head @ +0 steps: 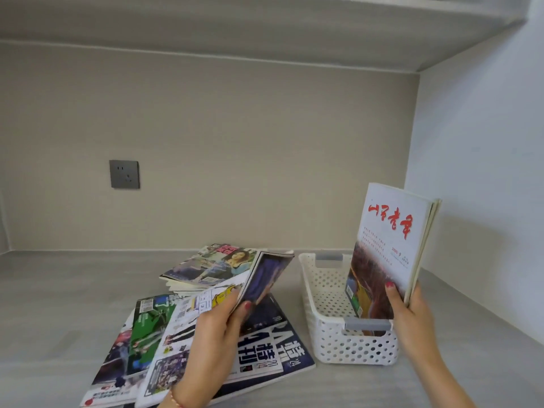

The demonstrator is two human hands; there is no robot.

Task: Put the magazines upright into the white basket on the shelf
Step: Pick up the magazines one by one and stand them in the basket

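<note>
Magazines with thin glossy covers (385, 248) could flop sideways in our perforated white plastic basket (353, 346), since our right grip (412, 313) clamps one low while our left grip (217, 328) pinches another (265, 278).

— Where's the room?
— The white basket (332, 293) is open at its far end, toward twelve o'clock; the white magazine (385, 251) fills the near end.
— And at nine?
— The magazine pile (212, 316) crowds in — seemingly just beside the wall.
</note>
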